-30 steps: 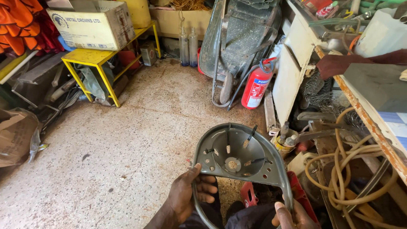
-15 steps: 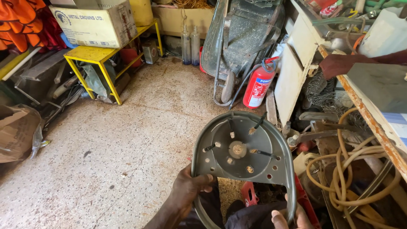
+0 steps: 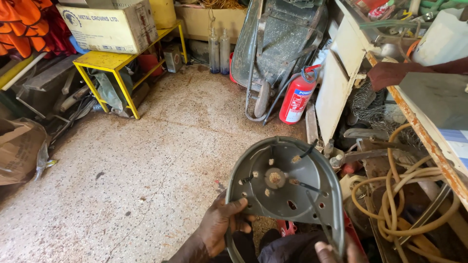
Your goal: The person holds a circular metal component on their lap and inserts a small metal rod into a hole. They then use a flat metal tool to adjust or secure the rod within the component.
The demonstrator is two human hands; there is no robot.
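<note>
Slippage is the likely risk: the grey housing (image 3: 285,187) is pinched only at its lower rim, left hand (image 3: 222,224) closed on the edge, right hand (image 3: 334,252) mostly hidden, grip unclear. Loose black wires (image 3: 312,187) inside the housing could be snagged.
</note>
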